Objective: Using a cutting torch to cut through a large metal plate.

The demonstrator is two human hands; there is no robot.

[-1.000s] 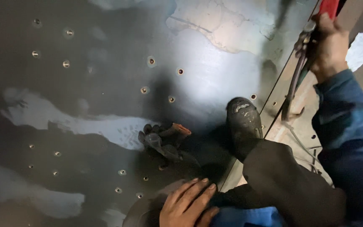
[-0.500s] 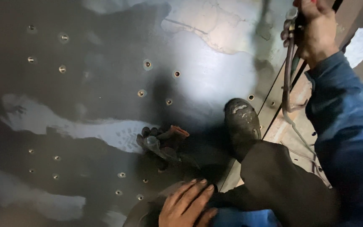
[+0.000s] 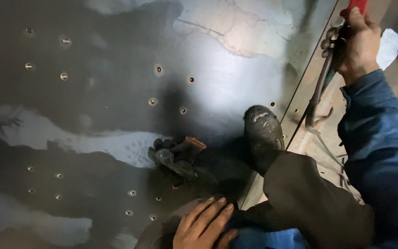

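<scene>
My right hand [image 3: 358, 44] is raised at the upper right and closed round a long metal tool [image 3: 321, 87] with a red grip and a curved lower end that hangs over the plate's right edge. My left hand [image 3: 203, 226] rests flat, fingers spread, on the dark steel plate [image 3: 93, 115] at the bottom centre, close to my knee. A crumpled dark work glove [image 3: 176, 159] with an orange cuff lies on the plate just above that hand. My black boot [image 3: 263, 133] stands on the plate near its right edge.
The plate is studded with several small bolt holes and streaked with pale dust. Beyond its right edge is a lighter floor strip [image 3: 318, 138] with loose wire. A white cloth [image 3: 388, 46] lies at the upper right.
My right hand with the tool rose slightly, then came back down and to the right. The left hand, glove and boot stay where they were.
</scene>
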